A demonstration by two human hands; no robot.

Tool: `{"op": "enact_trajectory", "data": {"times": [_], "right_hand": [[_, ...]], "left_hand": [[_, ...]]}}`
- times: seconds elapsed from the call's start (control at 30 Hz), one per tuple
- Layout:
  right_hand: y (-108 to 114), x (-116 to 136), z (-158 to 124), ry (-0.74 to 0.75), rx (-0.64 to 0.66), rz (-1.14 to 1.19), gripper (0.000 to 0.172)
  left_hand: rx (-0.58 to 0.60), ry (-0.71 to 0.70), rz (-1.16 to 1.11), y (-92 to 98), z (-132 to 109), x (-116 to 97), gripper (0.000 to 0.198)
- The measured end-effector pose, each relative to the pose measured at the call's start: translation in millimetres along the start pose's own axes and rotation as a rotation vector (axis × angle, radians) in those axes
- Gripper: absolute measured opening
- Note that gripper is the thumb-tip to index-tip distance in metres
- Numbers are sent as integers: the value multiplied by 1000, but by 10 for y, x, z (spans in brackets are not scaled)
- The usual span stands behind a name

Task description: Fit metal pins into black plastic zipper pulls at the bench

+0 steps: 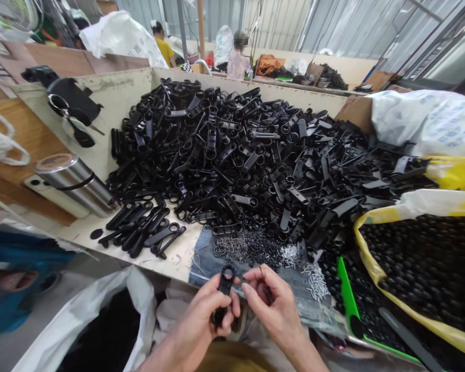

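Observation:
My left hand (220, 305) is closed around a black plastic handle-like part (227, 279), its ring end pointing up and away from me. Just to the right, my right hand (269, 299) has its thumb and forefinger pinched close to that part. Something small and dark sits among its curled fingers, too hidden to name. Beyond both hands, small dark pieces (251, 247) and silver screws (316, 281) lie in little piles on a dark sheet (201, 258). Several similar black parts (139, 227) lie grouped on the table to the left.
A large heap of black plastic parts (217, 139) fills the walled bench. A steel flask (77, 181) stands at left. A yellow-edged sack (375, 258) of black pieces and a green tray (347, 294) are at right. A white sack (139, 294) stands below left. Two people work farther back.

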State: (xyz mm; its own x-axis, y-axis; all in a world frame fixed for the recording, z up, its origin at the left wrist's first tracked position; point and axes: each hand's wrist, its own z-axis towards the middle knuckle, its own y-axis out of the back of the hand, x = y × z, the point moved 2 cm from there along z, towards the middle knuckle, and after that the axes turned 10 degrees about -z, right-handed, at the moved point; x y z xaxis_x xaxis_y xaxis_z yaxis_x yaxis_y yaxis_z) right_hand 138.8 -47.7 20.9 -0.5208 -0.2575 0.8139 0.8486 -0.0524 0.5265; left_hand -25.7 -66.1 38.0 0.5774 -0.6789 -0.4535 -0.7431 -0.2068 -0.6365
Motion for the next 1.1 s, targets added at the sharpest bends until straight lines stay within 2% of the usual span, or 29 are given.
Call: {"op": "enact_trajectory", "data": {"times": [0.1, 0.23, 0.3, 0.43, 0.57, 0.7, 0.8, 0.87, 0.93, 1.0, 1.1], "right_hand": [[15, 35, 36, 93, 72, -59, 5], [12, 82, 70, 259, 95, -143, 9], [1, 87, 77, 286, 102, -166, 9], [-23, 95, 82, 194, 143, -170, 7], [-42, 145, 62, 117, 123, -131, 9], [-71, 186, 4, 140, 95, -113, 23], [-98, 168, -49, 199, 96, -188, 25], [-113, 155, -84, 278, 99, -294, 26], [-122, 156, -114, 359, 99, -408, 30], [-120, 173, -136, 399, 118, -489, 35], [-89, 198, -157, 370, 200, -510, 37]], "left_hand": [[-7, -22, 61, 54, -31, 21, 40], [-62, -51, 90, 169, 28, 143, 71], [-92, -91, 134, 244, 80, 203, 79], [-165, -222, 323, 385, 163, 258, 68], [-224, -336, 426, 452, 184, 256, 60], [-265, -361, 470, 429, 148, 215, 59], [-327, -351, 544, 380, 104, 141, 54], [-309, -383, 625, 342, 92, 80, 43], [-225, -409, 687, 319, 110, 38, 36], [-173, -413, 660, 334, 154, 27, 38], [-191, -428, 526, 404, 227, 51, 49]]}}
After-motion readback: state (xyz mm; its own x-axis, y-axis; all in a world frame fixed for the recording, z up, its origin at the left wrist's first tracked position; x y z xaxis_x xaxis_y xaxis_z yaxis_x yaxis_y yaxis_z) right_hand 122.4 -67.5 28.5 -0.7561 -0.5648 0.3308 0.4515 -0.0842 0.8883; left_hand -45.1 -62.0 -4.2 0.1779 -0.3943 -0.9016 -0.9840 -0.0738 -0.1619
